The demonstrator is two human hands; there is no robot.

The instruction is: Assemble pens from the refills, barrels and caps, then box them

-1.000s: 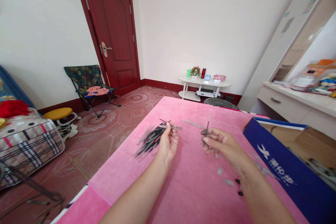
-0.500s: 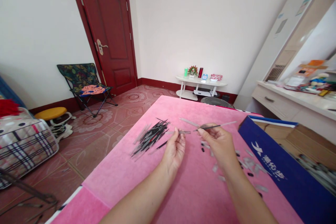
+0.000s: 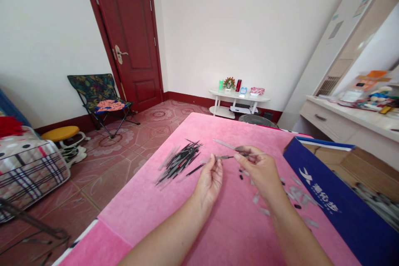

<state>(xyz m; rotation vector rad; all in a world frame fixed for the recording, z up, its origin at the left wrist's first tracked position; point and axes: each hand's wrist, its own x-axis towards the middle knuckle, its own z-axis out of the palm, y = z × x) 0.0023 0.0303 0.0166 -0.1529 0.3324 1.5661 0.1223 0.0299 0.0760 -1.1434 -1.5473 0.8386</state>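
Observation:
Between the thumb and fingers of my left hand is a clear pen barrel, pointing right. My right hand pinches a thin pen refill. Its black end meets the barrel's right end; how far it sits inside cannot be made out. Another clear tube reaches up to my right fingertips; whether it is held or lies behind them I cannot tell. Left of my hands lies a pile of black and grey refills. Small black pieces and clear pen caps lie scattered near my right forearm.
A pink cloth covers the table. At the right edge stands an open blue box with many pen parts inside. Beyond are a white side table, a drawer cabinet, a folding chair and a red door.
My hands have come closer together. The refill in my right hand has moved left and lined up with the barrel, its black end now at the barrel's opening.

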